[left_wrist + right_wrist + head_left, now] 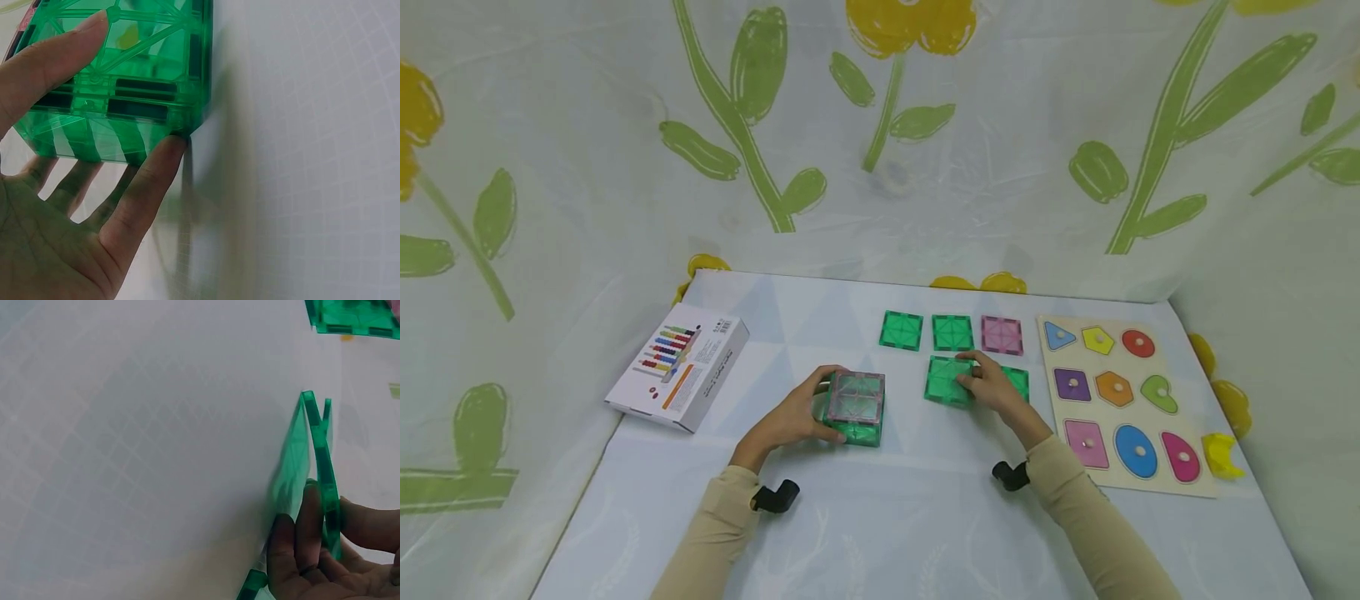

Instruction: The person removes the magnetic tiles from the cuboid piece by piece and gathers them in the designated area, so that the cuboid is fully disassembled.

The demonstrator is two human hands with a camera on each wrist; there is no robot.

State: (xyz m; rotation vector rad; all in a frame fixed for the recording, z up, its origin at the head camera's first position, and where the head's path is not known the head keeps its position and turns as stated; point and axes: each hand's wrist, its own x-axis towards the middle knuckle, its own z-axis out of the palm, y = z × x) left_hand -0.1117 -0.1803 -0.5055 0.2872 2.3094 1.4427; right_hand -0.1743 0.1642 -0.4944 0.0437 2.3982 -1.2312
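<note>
My left hand [793,418] holds a box of green magnetic tiles [861,435] with a pink tile [859,396] on its top. In the left wrist view the thumb lies across one green face [147,53], while the fingers reach round the opposite side. To the right, my right hand [1000,392] pinches a green square magnetic tile [946,383]. The right wrist view shows that tile [323,465] edge-on between thumb and fingers, tilted above the table. Another green tile [1018,381] lies beside the right hand, partly hidden by it.
Behind the right hand two green tiles, a left one [901,330] and a middle one [952,332], form a row with a pink tile [1002,334]. A shape puzzle board [1112,417] lies at right, with a yellow piece [1222,456] beside it. A white box [677,367] stands at left.
</note>
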